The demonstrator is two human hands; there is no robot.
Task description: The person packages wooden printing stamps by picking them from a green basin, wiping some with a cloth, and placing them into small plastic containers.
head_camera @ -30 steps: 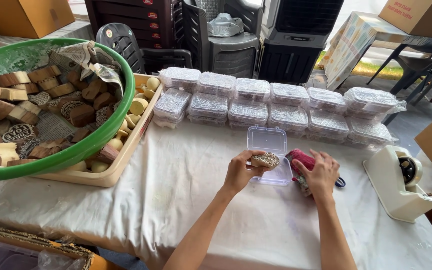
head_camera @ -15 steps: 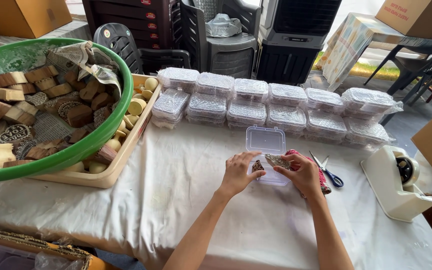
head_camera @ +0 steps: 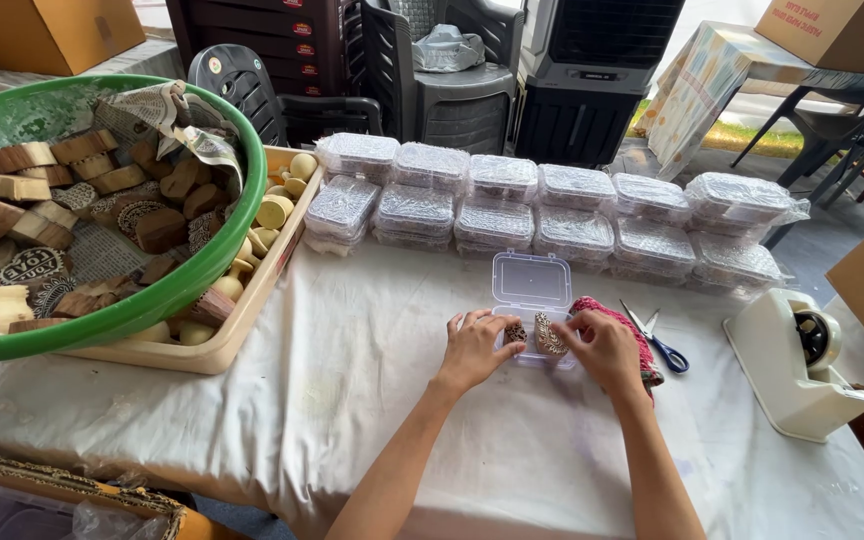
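Observation:
A small clear plastic box (head_camera: 532, 282) lies open on the white cloth, its lid tilted back. Inside it sit a small dark carved wooden stamp (head_camera: 516, 331) and a larger oval carved stamp (head_camera: 550, 334). My left hand (head_camera: 475, 351) rests on the box's left side, fingers touching the small stamp. My right hand (head_camera: 607, 350) presses the oval stamp down into the box with its fingertips. A red knitted cloth (head_camera: 642, 345) lies under my right hand.
Blue-handled scissors (head_camera: 660, 343) and a white tape dispenser (head_camera: 802, 362) lie to the right. Rows of closed clear boxes (head_camera: 552, 210) stand behind. A green basin (head_camera: 182, 285) of wooden stamps sits on a beige tray (head_camera: 242, 320) at left. Chairs and cardboard boxes stand beyond the table.
My left hand passed the oval stamp to my right hand, which left the red cloth and lowered the stamp into the box. My left hand settled on the box's left side.

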